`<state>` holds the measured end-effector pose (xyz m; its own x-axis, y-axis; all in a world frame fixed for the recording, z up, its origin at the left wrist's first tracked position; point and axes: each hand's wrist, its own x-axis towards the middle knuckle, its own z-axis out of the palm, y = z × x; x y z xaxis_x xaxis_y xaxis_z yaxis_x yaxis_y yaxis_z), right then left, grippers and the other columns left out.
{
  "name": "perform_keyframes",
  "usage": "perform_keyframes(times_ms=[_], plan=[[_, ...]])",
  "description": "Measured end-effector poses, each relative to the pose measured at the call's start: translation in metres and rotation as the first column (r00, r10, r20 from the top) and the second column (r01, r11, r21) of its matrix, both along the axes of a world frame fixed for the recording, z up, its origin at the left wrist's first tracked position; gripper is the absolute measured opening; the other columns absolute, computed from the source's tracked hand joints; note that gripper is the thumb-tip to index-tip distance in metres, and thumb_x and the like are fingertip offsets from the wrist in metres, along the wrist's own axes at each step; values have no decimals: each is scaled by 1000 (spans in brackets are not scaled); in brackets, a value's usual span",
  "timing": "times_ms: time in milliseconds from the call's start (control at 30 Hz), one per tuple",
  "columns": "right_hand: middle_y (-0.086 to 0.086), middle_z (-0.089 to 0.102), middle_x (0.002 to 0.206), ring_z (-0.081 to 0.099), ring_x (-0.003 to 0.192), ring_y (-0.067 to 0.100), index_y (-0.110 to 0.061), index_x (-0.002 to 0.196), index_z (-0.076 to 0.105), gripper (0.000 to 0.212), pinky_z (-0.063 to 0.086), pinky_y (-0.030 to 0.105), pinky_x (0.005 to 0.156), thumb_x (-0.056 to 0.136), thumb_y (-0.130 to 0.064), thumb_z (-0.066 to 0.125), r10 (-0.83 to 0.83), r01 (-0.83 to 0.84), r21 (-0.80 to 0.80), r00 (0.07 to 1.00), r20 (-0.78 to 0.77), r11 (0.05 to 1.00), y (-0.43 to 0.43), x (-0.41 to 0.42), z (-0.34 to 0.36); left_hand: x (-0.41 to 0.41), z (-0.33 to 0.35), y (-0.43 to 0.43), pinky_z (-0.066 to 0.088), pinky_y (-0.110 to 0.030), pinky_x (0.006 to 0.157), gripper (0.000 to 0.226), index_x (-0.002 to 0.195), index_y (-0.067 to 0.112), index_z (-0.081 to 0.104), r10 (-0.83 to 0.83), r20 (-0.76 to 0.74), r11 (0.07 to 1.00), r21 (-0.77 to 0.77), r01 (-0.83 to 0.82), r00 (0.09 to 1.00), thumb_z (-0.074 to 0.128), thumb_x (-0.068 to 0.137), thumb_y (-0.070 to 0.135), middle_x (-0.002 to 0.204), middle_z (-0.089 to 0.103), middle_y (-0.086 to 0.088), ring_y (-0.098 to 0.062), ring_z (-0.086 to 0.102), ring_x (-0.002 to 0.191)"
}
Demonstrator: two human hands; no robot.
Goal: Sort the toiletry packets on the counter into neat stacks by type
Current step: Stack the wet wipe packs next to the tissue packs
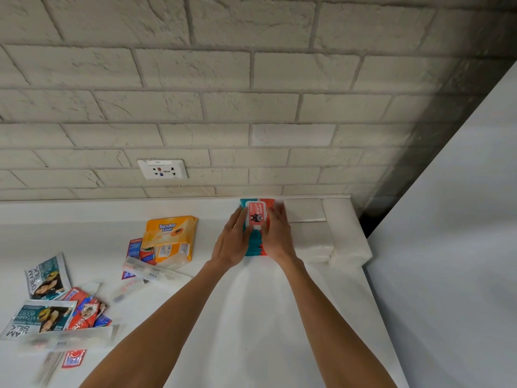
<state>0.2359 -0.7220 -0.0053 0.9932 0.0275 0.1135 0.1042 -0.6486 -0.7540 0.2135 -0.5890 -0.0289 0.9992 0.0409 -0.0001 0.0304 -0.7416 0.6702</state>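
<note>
Both hands frame the wipes pack (256,219) from either side, the left hand (233,240) along its teal edge and the right hand (277,236) along its red edge. The fingers of each lie fairly straight and flat against it rather than curled round it. This reads as squaring the pack up and nudging it into place, not lifting it. The pack lies flat at the back of the counter (251,303), its far end close to the wall (251,107), just beside some white blocks (307,236) on its right; that spot keeps it well apart from the unsorted heap. It is a soft oblong, half teal and half red, with a pale flip label marked "Wipes" on top; whether another lies beneath I cannot tell. To the left, an orange pack (170,236), long clear packets (156,273) and loose sachets (47,281) lie jumbled, not yet sorted.
</note>
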Motion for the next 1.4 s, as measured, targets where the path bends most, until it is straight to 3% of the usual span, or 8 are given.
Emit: perform_keyframes(times_ms=[400,500,567,633,967,1033,1167,1400], plan=[[-23,27,149,35,123,-18,-37,163,17,50,27,10,108,114,-40,30,60,-70,-126,995,-82,990,-4,3,-16,-3,-2,2,39,-50,116,64,162,35,0,-20,-73,984,176,32,997,34,108,45,169,8,10,-20,19,155],[2,24,168,24,155,12,-15,162,23,61,19,28,125,105,-24,43,16,-33,-219,997,-80,975,-9,13,-38,-2,-2,2,37,-50,118,65,162,33,1,-18,-84,979,199,34,996,34,108,46,170,10,9,-21,17,155],[-11,26,162,22,147,-12,-21,163,21,56,23,14,117,110,-27,39,22,-37,-172,995,-93,984,-8,9,-34,-3,-1,2,34,-50,119,65,162,32,1,-19,-90,976,216,38,996,34,108,46,170,8,10,-21,13,156],[-31,25,139,24,105,-43,-39,161,20,47,22,-5,90,115,-40,27,40,-46,-75,996,-76,996,-7,1,-19,-3,1,2,33,-50,119,65,162,32,1,-21,-99,973,225,43,995,33,108,46,170,7,10,-21,11,157],[-15,24,164,40,126,-11,-41,163,12,53,31,21,107,113,-47,28,12,-16,-67,998,-64,998,6,-12,2,-9,13,0,37,-51,117,63,162,30,7,4,-103,977,214,18,995,33,108,47,169,13,7,-22,18,155],[-11,8,171,22,155,8,-33,166,1,69,21,32,124,111,-35,43,-10,-3,-186,998,-69,983,3,-13,-1,-14,18,1,34,-50,118,61,163,29,9,13,-100,976,217,9,995,28,108,49,169,11,7,-22,13,156],[-2,1,174,2,161,24,-25,167,3,74,20,47,129,109,-25,49,8,-14,-325,1000,-21,946,8,-27,7,-28,22,16,33,-51,118,59,162,28,13,44,-104,975,222,-20,994,24,108,50,169,10,8,-23,9,157],[13,50,155,59,131,30,-9,150,48,44,55,37,104,109,-24,47,36,-15,-239,996,86,971,48,-66,12,-67,22,69,52,-45,99,49,152,22,40,97,-2,975,201,-95,995,40,107,40,156,42,-3,-27,46,138]])
